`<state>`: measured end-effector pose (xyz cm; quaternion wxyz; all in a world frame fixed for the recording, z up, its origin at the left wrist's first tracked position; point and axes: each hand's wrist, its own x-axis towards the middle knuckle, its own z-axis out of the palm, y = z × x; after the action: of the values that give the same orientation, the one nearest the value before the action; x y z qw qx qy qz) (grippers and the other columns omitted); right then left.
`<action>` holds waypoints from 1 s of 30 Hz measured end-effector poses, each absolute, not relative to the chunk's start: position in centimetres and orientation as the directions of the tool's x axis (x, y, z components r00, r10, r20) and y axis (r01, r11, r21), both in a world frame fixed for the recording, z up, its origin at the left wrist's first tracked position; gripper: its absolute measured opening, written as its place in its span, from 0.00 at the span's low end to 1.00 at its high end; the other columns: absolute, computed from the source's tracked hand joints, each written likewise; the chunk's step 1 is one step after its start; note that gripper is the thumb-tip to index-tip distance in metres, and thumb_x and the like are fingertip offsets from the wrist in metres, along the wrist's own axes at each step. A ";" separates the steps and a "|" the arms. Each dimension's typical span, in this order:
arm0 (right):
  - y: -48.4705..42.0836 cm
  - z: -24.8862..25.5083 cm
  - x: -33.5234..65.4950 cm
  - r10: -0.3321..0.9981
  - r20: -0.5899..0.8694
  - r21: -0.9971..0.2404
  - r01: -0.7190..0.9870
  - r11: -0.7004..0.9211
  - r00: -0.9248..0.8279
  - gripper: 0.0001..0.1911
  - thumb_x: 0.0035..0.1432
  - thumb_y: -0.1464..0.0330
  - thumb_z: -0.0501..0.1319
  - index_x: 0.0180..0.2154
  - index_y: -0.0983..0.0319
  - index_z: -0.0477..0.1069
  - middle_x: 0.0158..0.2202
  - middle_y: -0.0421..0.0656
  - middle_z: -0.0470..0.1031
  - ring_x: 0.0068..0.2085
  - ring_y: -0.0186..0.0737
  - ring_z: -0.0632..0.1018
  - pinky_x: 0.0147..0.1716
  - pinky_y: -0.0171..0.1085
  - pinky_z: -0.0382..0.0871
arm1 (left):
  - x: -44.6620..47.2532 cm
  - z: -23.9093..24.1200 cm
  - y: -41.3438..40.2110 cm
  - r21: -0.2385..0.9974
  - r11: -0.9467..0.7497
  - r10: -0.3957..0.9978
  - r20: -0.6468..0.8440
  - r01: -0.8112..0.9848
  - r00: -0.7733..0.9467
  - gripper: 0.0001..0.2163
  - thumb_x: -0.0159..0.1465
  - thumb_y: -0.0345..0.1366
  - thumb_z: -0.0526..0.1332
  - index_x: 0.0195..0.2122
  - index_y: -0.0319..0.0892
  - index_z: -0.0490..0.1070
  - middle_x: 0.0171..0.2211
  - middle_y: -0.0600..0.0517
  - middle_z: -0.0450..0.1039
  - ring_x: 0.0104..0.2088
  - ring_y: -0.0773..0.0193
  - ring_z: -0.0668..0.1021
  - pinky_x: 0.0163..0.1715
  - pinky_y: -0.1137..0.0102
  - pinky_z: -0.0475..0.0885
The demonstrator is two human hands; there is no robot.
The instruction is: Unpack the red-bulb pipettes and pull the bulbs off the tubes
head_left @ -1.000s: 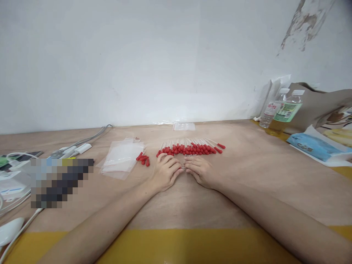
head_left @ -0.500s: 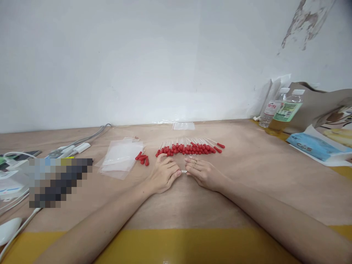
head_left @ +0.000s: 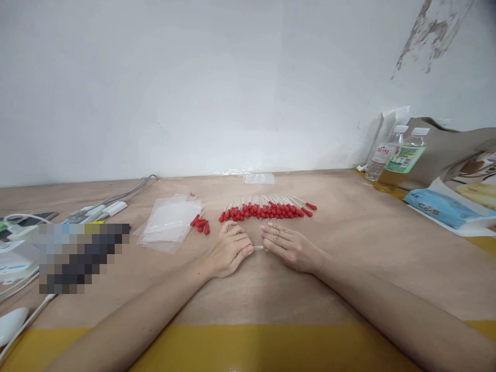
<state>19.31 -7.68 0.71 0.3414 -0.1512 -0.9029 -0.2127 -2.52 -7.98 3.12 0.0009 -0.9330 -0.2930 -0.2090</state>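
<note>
Tabletop (head_left: pixel 368 222) stretched right of the red-bulbed droppers (head_left: pixel 267 211) toward a part-filled bottle (head_left: pixel 405 157); before them, left hand (head_left: pixel 231 251) and right hand (head_left: pixel 290 247) pinched a clear tube (head_left: pixel 258 247).

Reads "C&S" in dark letters across the blue tissue packet (head_left: pixel 439 205), just past three o'clock. Bears red characters, too blurred to make out, on the clear bottle (head_left: pixel 382 155) shortly before three o'clock. Shows tiny, illegible print on the green-labelled bottle (head_left: pixel 405 158) just beside it.

Two hands (head_left: pixel 232 249), two bottles (head_left: pixel 405 157), dozens of red-tipped droppers (head_left: pixel 267 211)
</note>
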 end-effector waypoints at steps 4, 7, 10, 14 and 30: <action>-7.5 0.8 20.2 0.090 0.701 0.283 0.393 0.875 -0.707 0.13 0.59 0.76 0.49 0.43 0.66 0.68 0.45 0.50 0.73 0.55 0.43 0.66 0.52 0.48 0.66 | -3.3 2.9 -7.7 0.134 -0.828 0.548 0.398 0.544 0.736 0.15 0.65 0.35 0.43 0.26 0.42 0.63 0.27 0.53 0.68 0.35 0.64 0.68 0.49 0.61 0.55; -7.0 0.7 21.2 0.239 0.777 0.136 0.526 0.839 -0.582 0.14 0.61 0.73 0.48 0.44 0.62 0.69 0.43 0.48 0.73 0.49 0.42 0.71 0.46 0.46 0.69 | -4.4 2.8 -7.4 0.167 -0.756 0.633 0.431 0.632 0.643 0.16 0.65 0.36 0.41 0.24 0.42 0.61 0.26 0.52 0.66 0.32 0.63 0.67 0.42 0.63 0.60; -6.3 0.6 21.6 0.446 0.799 -0.027 0.717 0.696 -0.403 0.13 0.60 0.69 0.50 0.43 0.61 0.70 0.30 0.45 0.73 0.35 0.39 0.74 0.37 0.42 0.68 | -5.2 3.3 -7.1 0.288 -0.634 0.756 0.427 0.718 0.496 0.15 0.65 0.38 0.40 0.24 0.43 0.58 0.24 0.52 0.63 0.28 0.63 0.66 0.33 0.66 0.63; -5.8 0.6 20.9 0.612 0.724 -0.117 0.818 0.564 -0.319 0.15 0.60 0.68 0.49 0.46 0.61 0.69 0.29 0.45 0.72 0.33 0.40 0.72 0.36 0.41 0.62 | -6.4 5.0 -5.9 0.402 -0.516 0.831 0.448 0.756 0.330 0.13 0.63 0.36 0.41 0.26 0.43 0.61 0.26 0.52 0.64 0.30 0.62 0.69 0.33 0.67 0.65; -5.5 -0.9 18.1 0.608 0.694 -0.155 0.744 0.650 -0.386 0.09 0.56 0.69 0.53 0.31 0.62 0.72 0.25 0.42 0.72 0.30 0.36 0.69 0.33 0.37 0.56 | -12.2 4.7 -1.4 0.384 -0.076 0.881 0.458 0.920 -0.118 0.10 0.54 0.41 0.55 0.34 0.42 0.67 0.29 0.52 0.73 0.28 0.63 0.73 0.29 0.71 0.65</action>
<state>18.09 -5.48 -0.87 0.3743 -0.4085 -0.8275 -0.0909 -12.23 -1.35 4.69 0.0311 -0.6635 -0.6788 -0.3131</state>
